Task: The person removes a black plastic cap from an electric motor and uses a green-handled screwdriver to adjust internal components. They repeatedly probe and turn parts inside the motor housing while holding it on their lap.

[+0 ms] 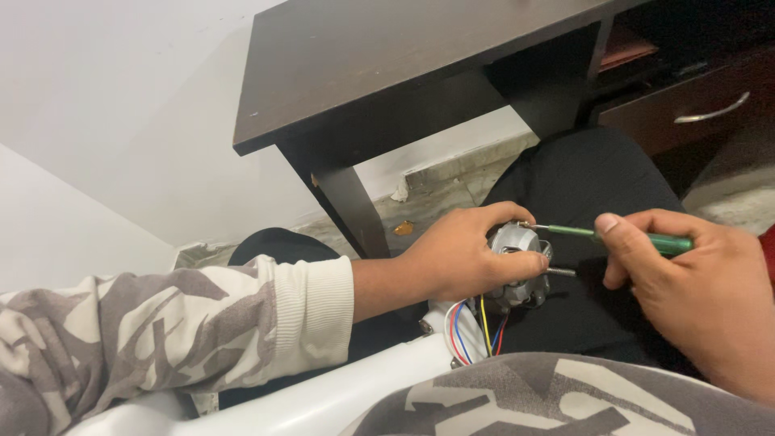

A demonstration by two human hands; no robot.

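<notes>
Now left fingers [517, 262] wrap the small motor [517, 242], screwdriver [630, 236] touching.

A lap in black trousers [581, 186] carries the small grey motor [517, 258], coloured wires [476, 331] trailing below.

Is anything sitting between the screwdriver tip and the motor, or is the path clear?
Nothing visible blocks it. The right hand holds the green screwdriver, and its tip already meets the top edge of the small grey motor. The left hand grips the motor, its fingers lying just beside the tip.
</notes>
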